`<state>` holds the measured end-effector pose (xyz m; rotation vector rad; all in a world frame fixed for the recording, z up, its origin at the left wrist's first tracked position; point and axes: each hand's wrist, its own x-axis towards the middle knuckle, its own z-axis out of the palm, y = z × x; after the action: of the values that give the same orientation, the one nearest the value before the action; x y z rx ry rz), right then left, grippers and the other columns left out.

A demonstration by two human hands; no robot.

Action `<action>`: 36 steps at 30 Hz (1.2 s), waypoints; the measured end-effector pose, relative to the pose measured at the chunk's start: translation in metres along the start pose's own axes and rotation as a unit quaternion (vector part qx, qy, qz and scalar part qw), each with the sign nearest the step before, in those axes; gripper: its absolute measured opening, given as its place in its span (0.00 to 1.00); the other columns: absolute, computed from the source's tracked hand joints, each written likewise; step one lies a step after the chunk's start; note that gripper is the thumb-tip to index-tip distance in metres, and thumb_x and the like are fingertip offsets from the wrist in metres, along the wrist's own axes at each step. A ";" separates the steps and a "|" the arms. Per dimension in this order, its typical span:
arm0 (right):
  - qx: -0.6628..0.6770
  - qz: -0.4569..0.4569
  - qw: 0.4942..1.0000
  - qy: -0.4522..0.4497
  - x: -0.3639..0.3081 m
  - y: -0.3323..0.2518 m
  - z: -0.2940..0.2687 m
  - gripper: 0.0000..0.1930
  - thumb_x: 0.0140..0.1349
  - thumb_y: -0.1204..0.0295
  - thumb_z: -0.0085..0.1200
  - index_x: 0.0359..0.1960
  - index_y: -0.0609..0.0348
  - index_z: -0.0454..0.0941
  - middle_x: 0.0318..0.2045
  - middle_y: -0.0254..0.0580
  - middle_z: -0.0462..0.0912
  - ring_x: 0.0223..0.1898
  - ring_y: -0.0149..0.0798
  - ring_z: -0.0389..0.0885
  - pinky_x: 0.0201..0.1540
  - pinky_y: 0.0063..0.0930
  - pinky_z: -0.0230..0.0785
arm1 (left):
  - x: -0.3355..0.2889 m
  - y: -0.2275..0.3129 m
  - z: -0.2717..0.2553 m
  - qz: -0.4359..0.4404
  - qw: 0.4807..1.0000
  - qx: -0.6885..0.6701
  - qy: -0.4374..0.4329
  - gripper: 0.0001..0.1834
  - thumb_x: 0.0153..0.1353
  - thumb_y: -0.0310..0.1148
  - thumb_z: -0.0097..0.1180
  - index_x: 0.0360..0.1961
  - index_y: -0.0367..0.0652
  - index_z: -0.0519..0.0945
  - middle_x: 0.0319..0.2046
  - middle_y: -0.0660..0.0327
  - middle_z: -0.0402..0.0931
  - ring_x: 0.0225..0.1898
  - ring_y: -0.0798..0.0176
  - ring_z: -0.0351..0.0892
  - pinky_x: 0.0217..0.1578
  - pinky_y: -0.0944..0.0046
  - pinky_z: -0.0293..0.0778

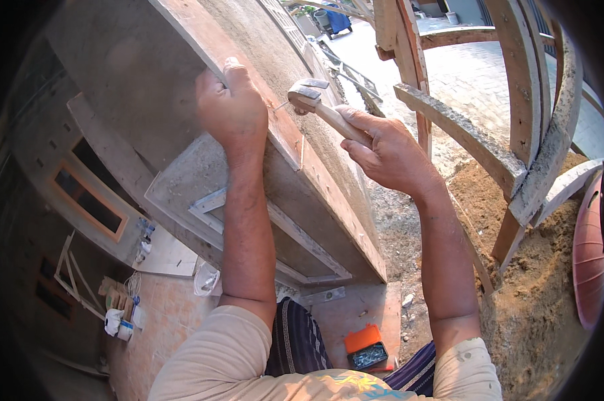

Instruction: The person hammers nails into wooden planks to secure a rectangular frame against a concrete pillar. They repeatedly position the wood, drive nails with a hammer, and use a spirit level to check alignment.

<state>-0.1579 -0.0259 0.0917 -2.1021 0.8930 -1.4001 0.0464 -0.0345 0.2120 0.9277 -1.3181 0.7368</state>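
Note:
My right hand (397, 152) is closed around the wooden handle of a claw hammer (309, 95). The hammer's head hangs in the air beside a long wooden plank (339, 200) that runs along the edge of a cement-covered wall end. A thin nail (281, 105) appears to stick out of the plank near the hammer head. Higher up, my left hand (240, 110) grips the plank's edge, thumb on top and fingers curled out of sight behind it. Below, a small open box (369, 355) with an orange lid holds what look like nails.
A wooden frame of crossed, mortar-stained timbers (519, 134) stands at right over a heap of sand (476, 194). Near the right rim is a reddish ribbed basin (590, 257). White bags and boxes (118, 314) lie on the tiled floor (162, 324) at left.

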 end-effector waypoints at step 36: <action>0.482 0.065 0.873 0.027 -0.040 -0.013 0.051 0.22 0.76 0.67 0.54 0.66 0.66 0.67 0.23 0.35 0.77 0.15 0.28 0.75 0.15 0.22 0.67 | -0.001 0.010 0.001 -0.029 0.999 -0.025 -0.020 0.18 0.73 0.37 0.54 0.38 0.28 0.81 0.30 0.53 0.80 0.35 0.59 0.78 0.44 0.56 0.74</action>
<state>-0.1181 0.0134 0.0558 -1.2133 0.2196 -1.4099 0.0369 -0.0304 0.2121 0.9407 -1.3332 0.6394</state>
